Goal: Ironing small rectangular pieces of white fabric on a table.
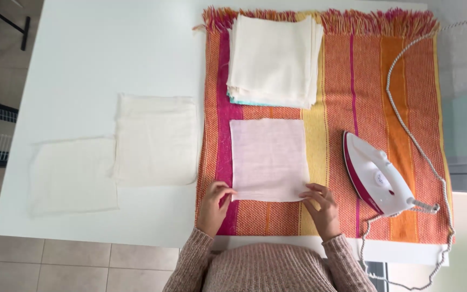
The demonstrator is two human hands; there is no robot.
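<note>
1. A thin white cloth square (pixel 268 159) lies flat on a striped orange, pink and yellow blanket (pixel 395 81), towards its near edge and left of its middle.
2. The left hand (pixel 214 205) is at the cloth square's near left corner, fingers curled together and pinching the edge there.
3. The right hand (pixel 322 208) is at the near right corner, its fingertips (pixel 308 190) close together on the cloth's edge; whether they grip it or only press on it cannot be told.
4. Both wrists come out of knitted pinkish-brown sleeves (pixel 271 267) at the bottom of the view.
5. Beyond the cloth square, near the blanket's fringed far edge, sits a stack of folded cream cloths (pixel 274 57), with a pale blue layer showing at its bottom left.
6. To the right of the square, well apart from the right hand, a white and magenta iron (pixel 377 176) rests on the blanket, tip pointing away from the person.
7. Its braided cord (pixel 406 119) runs from the iron's rear, loops off the near edge and curves up along the blanket's right side.
8. The blanket covers the right part of a white table (pixel 109 48).
9. On the bare table to the left lie two flat cream cloths: one (pixel 157 139) just beside the blanket, another (pixel 73 174) further left and nearer the person, their edges touching or slightly overlapping.
</note>
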